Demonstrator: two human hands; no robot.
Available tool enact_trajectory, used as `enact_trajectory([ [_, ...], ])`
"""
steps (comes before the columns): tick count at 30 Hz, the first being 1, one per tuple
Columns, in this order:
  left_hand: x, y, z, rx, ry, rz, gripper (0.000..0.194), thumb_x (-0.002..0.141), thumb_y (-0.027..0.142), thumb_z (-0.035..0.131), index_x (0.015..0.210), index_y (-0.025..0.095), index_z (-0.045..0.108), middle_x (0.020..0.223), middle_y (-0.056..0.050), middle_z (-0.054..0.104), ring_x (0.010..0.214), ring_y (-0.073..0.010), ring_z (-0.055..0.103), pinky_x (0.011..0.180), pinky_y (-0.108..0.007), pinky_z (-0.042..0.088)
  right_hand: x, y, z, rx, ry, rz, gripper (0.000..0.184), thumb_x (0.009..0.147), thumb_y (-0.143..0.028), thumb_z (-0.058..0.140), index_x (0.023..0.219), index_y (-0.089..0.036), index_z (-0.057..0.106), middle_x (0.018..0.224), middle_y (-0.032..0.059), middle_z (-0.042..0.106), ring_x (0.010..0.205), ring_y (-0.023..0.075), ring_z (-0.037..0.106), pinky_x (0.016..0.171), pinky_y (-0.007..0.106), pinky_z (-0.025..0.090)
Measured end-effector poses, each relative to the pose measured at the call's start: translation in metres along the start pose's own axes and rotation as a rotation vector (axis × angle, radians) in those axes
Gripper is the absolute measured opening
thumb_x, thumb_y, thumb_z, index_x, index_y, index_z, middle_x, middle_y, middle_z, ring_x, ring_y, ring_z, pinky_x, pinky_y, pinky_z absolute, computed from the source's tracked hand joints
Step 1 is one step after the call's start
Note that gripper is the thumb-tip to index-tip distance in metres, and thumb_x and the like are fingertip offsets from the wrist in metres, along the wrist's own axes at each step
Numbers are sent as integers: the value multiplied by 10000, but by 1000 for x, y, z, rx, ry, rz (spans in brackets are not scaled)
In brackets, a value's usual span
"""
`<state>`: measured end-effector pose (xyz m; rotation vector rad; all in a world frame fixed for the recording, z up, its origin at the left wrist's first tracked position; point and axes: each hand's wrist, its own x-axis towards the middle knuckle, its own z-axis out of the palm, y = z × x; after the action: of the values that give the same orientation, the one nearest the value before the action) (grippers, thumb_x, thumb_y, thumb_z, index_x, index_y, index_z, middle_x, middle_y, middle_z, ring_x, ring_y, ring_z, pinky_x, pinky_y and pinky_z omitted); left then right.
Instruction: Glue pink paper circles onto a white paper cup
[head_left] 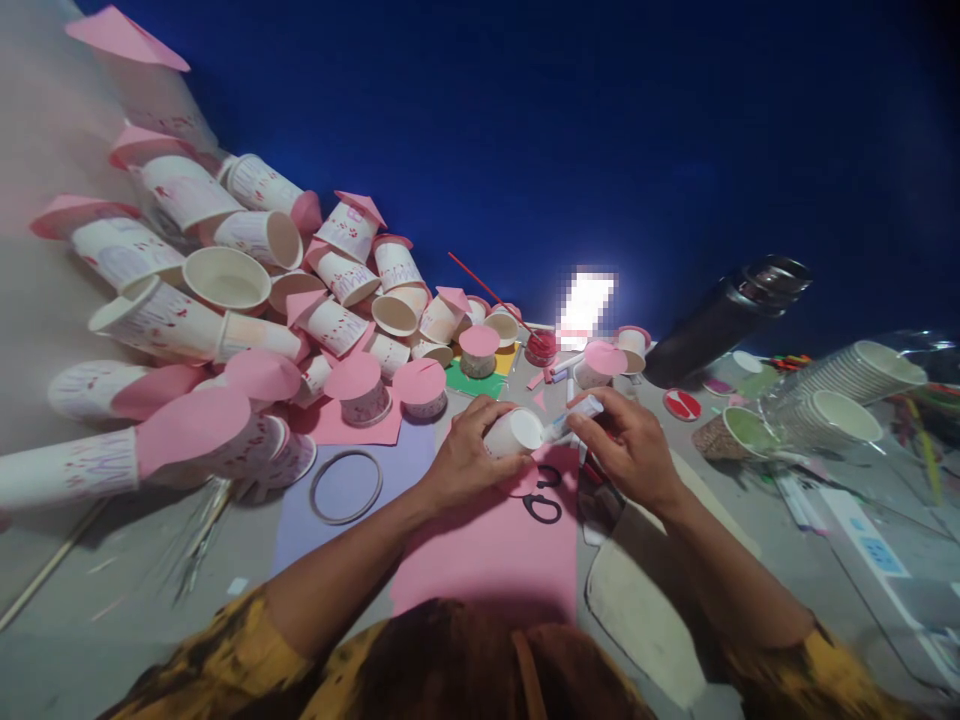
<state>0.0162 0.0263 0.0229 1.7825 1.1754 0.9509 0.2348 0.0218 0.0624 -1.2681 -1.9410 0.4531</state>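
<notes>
My left hand point(480, 440) is wrapped round a white paper cup point(523, 430) lying on its side. The cup's round white end is turned to the right, towards my right hand point(626, 440). That hand is closed on a small white tube point(589, 407) with blurred bluish print, its thin end close to the cup; whether they touch I cannot tell. Below the cup lies a pink paper sheet point(480, 560), with the black handles of scissors point(544, 508) resting on it. A purple sheet point(300, 500) and a grey ring point(313, 490) lie to the left.
Cups with pink paper tops point(191, 190) are heaped along the left. A black flask point(712, 325) leans at the back right, near stacked plain cups point(840, 415). A bright screen point(589, 305) stands behind my hands. A cream cloth-like piece point(652, 590) lies beneath my right forearm.
</notes>
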Motion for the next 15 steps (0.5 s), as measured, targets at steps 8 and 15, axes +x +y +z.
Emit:
enact_trajectory([
  [8,2,-7,0,22,4,46,448,717,274,797,1153,226,708,1133,-64,691,1076,-272,647,983,-437,492,-8,-14,4,103,265,-7,127,928,-345,681,1001,-245,711,945,43,722,815,200,658,715,313,523],
  [15,10,-18,-23,-202,159,-140,511,738,309,769,1234,249,663,1201,-58,724,1065,-262,673,939,-409,543,-36,30,2,429,145,526,317,838,-477,755,1018,-220,717,555,-59,529,473,137,478,468,274,419],
])
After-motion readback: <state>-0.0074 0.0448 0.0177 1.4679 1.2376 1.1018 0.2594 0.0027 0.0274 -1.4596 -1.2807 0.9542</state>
